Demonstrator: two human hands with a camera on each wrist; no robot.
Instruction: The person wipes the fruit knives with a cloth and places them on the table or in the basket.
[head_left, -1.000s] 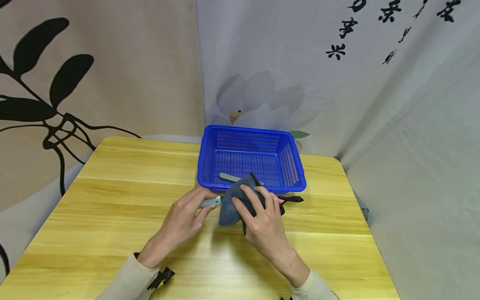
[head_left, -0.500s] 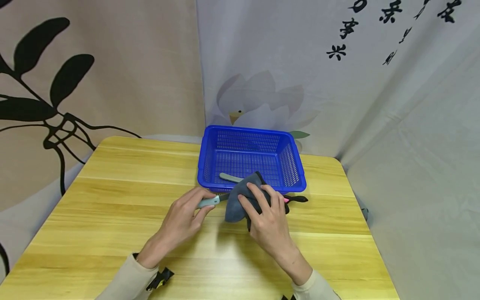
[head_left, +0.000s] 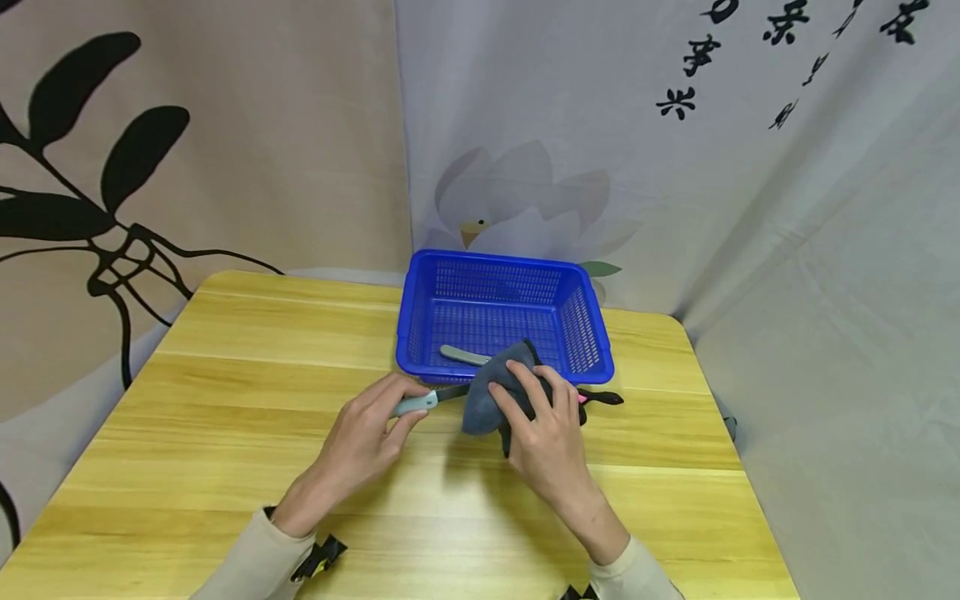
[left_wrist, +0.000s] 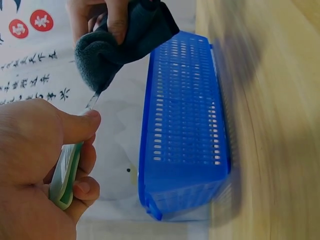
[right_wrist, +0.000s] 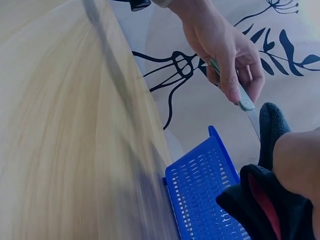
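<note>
My left hand [head_left: 363, 429] grips the pale blue-green handle of a knife [head_left: 415, 403], seen closer in the left wrist view. Rightward from it runs the blade, its far part hidden inside a folded grey-blue cloth [head_left: 483, 400]. My right hand [head_left: 551, 442] pinches that cloth around the blade, fingers bent over the top. A black tip with a pink patch [head_left: 602, 397] sticks out to the right of the cloth. In the right wrist view, a reddish-pink inner side of the cloth [right_wrist: 265, 205] shows. Both hands are above the table in front of the basket.
A blue plastic basket [head_left: 495, 259] stands at the back of the wooden table [head_left: 300, 333]. Inside lies a pale grey handle-like object [head_left: 462, 356], partly hidden by the cloth. Printed fabric curtains [head_left: 300, 125] hang behind the table and to its right.
My right hand has slid the cloth to the right along the knife, with the black tip moving too. More of the blade shows beside the handle. The left hand has barely moved.
</note>
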